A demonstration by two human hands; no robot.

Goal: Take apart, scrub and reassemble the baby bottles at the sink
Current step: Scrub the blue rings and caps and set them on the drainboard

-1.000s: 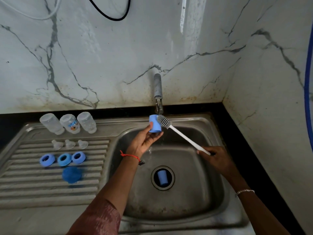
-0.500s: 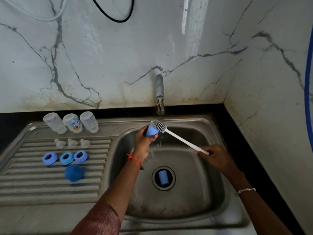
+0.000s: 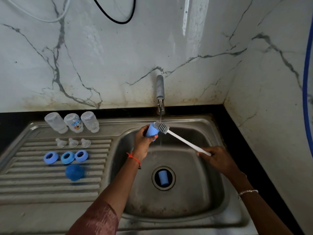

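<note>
Scrubbing a blue cap (image 3: 152, 131) under the tap (image 3: 160, 94)

Mid-frame, left hand (image 3: 144, 141) grips the cap; right hand (image 3: 218, 158) clasps the brush (image 3: 179, 137) handle, bristles against it.

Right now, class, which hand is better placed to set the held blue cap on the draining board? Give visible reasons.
Left. The left hand grips the blue cap and is nearer the draining board; the right hand holds the brush, farther away.

A home kitchen corner: a steel sink (image 3: 220, 192) with ribbed drainboard (image 3: 33, 184) sits in a black counter (image 3: 237, 133) under a wall tap (image 3: 160, 89) and marble-patterned walls (image 3: 101, 56).
</note>
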